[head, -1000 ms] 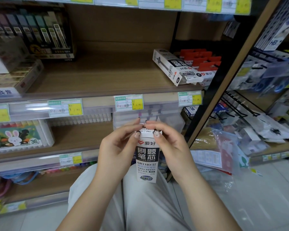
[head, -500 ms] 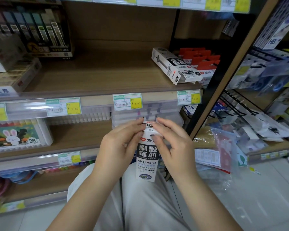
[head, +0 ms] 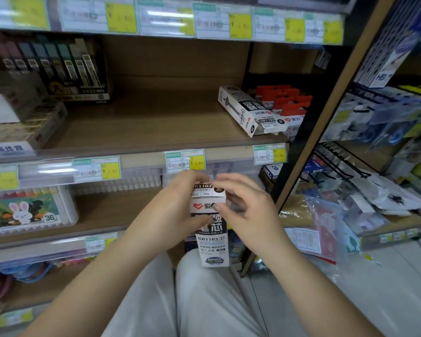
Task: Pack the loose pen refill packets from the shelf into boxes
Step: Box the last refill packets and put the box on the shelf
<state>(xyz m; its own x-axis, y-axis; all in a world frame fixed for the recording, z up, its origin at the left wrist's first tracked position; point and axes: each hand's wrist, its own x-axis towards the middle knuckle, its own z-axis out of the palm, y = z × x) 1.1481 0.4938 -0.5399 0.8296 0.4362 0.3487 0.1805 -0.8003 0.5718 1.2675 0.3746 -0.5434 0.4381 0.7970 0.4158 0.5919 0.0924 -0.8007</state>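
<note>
Grips the refill box [head: 210,239] upright at frame centre in the left hand [head: 178,210] for steadiness, pinches its top with the right hand [head: 248,215] (apparently closing it).

Refill box [head: 212,239] stood upright at centre, in front of the lower shelf [head: 102,210] and above the person's lap. Left hand [head: 178,205] gripped its left side; right hand [head: 248,215] gripped its upper right. On the shelf [head: 144,125] above, a second refill box [head: 248,113] lay at the right end near the front edge, with refill packets [head: 284,100] just behind and to its right. Display carton [head: 66,69] stood at the left rear of that shelf. Crayon case [head: 27,210] sat on the lower shelf, far left. Wire rack [head: 336,161] hung right of the shelving upright; bags [head: 323,222] lay below it.
</note>
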